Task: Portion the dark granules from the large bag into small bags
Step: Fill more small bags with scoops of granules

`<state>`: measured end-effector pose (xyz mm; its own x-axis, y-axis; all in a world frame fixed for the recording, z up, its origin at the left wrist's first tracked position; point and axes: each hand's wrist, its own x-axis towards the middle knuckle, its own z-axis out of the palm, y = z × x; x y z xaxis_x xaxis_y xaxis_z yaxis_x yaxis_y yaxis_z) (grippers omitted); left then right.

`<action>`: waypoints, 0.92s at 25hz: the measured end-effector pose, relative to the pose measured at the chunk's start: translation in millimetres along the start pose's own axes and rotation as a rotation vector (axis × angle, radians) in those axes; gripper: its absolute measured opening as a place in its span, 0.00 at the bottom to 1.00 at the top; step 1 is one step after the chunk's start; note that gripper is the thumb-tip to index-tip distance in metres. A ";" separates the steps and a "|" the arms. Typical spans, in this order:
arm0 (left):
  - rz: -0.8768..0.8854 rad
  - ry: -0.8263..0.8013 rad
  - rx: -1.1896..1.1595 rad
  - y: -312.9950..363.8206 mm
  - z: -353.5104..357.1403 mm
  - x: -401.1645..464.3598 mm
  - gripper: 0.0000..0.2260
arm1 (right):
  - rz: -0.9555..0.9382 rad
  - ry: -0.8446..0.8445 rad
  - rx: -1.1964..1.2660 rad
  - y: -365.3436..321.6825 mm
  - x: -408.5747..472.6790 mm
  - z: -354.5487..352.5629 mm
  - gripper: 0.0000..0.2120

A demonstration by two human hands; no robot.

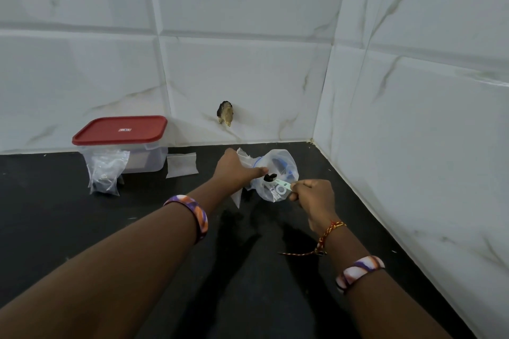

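The large clear bag [283, 162] with a blue zip strip stands on the black counter near the wall corner. My left hand [234, 170] grips an empty small clear bag [237, 197] beside the large bag's left side. My right hand [312, 197] pinches the pale green handle of a small scoop [283, 184]. A heap of dark granules [270, 177] sits on the scoop's tip, right by my left thumb and in front of the large bag. What is inside the large bag is hard to make out.
A clear tub with a red lid [121, 129] stands at the back left. Small bags holding dark granules [106, 173] lean in front of it. A flat empty small bag [182, 164] lies beside the tub. Tiled walls close the back and right. A plugged wall hole [225, 113] shows.
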<state>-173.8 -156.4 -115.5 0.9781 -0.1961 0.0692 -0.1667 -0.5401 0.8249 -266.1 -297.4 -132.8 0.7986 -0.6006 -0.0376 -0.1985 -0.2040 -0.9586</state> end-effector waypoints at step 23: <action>0.234 -0.045 0.185 18.9 -15.4 -31.4 0.25 | -0.597 -0.001 -0.439 -60.5 -41.0 -21.4 0.10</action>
<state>-205.8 -147.9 -93.4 0.9047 -0.3663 0.2173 -0.4108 -0.6154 0.6727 -299.0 -276.9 -67.2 0.8423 -0.2898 0.4544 0.0611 -0.7863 -0.6148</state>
